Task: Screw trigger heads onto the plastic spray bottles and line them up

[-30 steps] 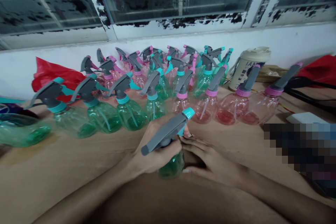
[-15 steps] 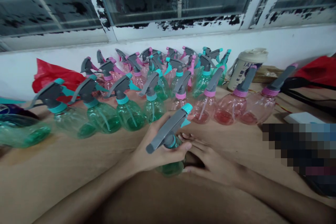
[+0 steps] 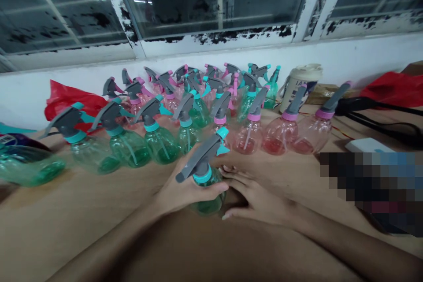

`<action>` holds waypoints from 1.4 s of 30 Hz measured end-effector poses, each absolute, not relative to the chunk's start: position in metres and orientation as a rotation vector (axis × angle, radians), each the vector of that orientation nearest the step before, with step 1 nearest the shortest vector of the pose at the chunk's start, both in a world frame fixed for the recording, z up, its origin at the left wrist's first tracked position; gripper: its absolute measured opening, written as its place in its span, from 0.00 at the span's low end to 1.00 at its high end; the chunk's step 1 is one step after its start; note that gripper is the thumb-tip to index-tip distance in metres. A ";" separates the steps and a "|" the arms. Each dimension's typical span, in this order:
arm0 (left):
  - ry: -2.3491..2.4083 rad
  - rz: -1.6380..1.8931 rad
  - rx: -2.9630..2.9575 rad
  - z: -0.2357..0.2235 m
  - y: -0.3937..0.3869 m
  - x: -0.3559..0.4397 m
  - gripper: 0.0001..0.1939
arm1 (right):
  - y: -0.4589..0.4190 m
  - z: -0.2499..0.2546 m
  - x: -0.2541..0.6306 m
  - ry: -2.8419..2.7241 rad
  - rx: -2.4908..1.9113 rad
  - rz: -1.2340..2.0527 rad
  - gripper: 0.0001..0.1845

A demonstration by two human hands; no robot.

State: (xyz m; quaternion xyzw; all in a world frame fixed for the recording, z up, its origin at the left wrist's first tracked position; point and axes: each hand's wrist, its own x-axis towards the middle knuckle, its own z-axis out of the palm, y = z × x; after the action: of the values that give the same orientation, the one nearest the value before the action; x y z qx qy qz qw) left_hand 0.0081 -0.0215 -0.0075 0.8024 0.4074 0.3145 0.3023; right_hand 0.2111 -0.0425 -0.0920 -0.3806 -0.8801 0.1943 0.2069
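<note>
A clear green spray bottle (image 3: 209,205) with a grey head and turquoise collar, nozzle and trigger stands near the table's front. Around its body is my left hand (image 3: 176,196), thumb across the near side below the collar, its other fingers mostly hidden behind. The nozzle points away to the right. My right hand (image 3: 259,196) rests palm down just right of the bottle, fingers stretched toward it and thumb apart. Whether those fingertips touch the bottle I cannot tell. Green liquid lies low in the nearby bottle (image 3: 161,147) of the front row.
Beyond my hands runs a row of green and pink spray bottles (image 3: 249,139), with several more behind. A lidded cup (image 3: 297,88), red bags (image 3: 71,101), black straps (image 3: 373,116) and a white box (image 3: 368,144) lie around them. A green bottle (image 3: 29,165) lies at far left.
The view has shifted slightly. In it, the held bottle and both hands sit a little farther left, and more of the bottle's turquoise collar shows above my left thumb.
</note>
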 end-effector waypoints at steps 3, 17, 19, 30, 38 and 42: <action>1.093 0.844 2.104 -0.012 -0.025 0.002 0.35 | -0.043 -0.093 0.211 -2.448 -1.063 0.535 0.44; 1.278 0.940 2.127 -0.014 -0.058 -0.004 0.15 | -0.045 -0.093 0.207 -2.487 -1.058 0.411 0.42; 1.305 0.925 2.179 -0.011 -0.063 -0.010 0.14 | -0.045 -0.094 0.208 -2.523 -1.081 0.400 0.44; 1.701 0.841 2.104 -0.001 -0.113 -0.098 0.15 | -0.043 -0.072 0.196 -2.671 -1.186 0.470 0.51; 2.036 1.014 1.912 0.000 -0.126 -0.175 0.23 | -0.036 -0.048 0.138 -2.648 -1.034 0.442 0.40; 2.149 1.101 1.695 0.001 -0.121 -0.210 0.28 | -0.034 -0.038 0.107 -2.653 -0.969 0.457 0.30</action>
State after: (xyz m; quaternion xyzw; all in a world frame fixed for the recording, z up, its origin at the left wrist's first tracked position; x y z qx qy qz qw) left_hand -0.2095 -0.1211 0.0007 0.5718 0.7251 0.3716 0.0955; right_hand 0.1072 -0.0336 -0.0376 -0.3355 -0.9181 0.1581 0.1397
